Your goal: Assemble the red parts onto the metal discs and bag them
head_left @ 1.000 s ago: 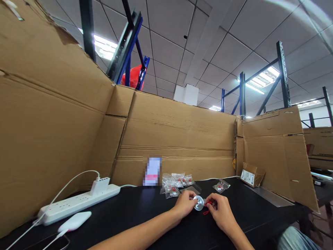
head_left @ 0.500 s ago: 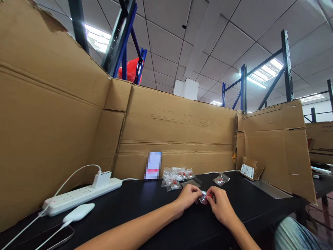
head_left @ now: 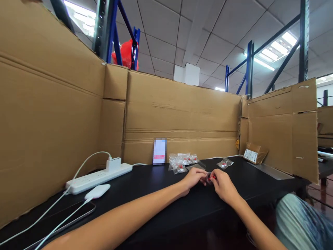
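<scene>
A small round silvery disc with a red part [head_left: 208, 177] is held between my two hands above the black table [head_left: 182, 211]. My left hand [head_left: 194, 179] has its fingers closed on the disc's left edge. From the other side, my right hand [head_left: 224, 184] pinches at the red part, and the fingertips cover much of it. Just beyond the hands lies a pile of clear plastic bags [head_left: 179, 162] with small red and silvery pieces inside. One more such bag [head_left: 225, 163] lies apart, to the right.
Cardboard walls [head_left: 182, 107] enclose the table. A lit phone [head_left: 159, 151] leans at the back. On the left are a white power strip [head_left: 99, 178], a white charging pad [head_left: 97, 191], cables and a dark tablet-like device [head_left: 65, 222]. A small torn carton [head_left: 255, 153] stands back right.
The camera view has tilted down and shifted. The disc has turned from its broad face to nearly edge-on, and both hands remain on it.
</scene>
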Available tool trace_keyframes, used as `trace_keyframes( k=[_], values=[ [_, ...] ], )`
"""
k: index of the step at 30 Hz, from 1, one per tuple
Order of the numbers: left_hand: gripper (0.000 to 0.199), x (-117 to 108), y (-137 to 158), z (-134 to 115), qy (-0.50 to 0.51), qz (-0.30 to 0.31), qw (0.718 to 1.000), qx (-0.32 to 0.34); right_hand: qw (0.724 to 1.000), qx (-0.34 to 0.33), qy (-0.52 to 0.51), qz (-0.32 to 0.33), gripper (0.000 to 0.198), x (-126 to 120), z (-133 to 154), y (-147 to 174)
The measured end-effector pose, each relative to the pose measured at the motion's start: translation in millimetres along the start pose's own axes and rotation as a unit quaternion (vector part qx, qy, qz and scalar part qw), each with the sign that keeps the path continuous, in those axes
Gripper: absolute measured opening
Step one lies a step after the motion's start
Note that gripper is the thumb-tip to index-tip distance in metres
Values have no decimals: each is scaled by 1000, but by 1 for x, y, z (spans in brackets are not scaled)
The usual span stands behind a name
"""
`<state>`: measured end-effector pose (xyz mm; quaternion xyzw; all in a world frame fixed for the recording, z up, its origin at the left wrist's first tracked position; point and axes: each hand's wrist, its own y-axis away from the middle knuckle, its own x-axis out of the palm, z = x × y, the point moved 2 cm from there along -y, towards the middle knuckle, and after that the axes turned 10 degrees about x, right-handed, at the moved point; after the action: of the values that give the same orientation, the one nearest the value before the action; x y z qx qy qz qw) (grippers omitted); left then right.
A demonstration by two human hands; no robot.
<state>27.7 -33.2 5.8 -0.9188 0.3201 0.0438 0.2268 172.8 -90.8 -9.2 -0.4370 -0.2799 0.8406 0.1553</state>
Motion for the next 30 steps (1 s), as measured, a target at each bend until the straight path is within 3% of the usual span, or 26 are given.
trace_keyframes(
  k=[6,12,19,30],
  values=[
    [26,3,5,2,34,9,999,22,999,-11,43,-5,11,-4,-1,5],
    [24,2,4,5,33,9,999,25,998,-65,20,11,11,-6,-3,4],
    [19,2,1,10,28,-17,999,11,996,-83,5,12,10,-4,-9,0],
    [15,0,-1,8,-9,-42,999,-8,997,-73,-4,5,12,-4,-4,2]
  ],
)
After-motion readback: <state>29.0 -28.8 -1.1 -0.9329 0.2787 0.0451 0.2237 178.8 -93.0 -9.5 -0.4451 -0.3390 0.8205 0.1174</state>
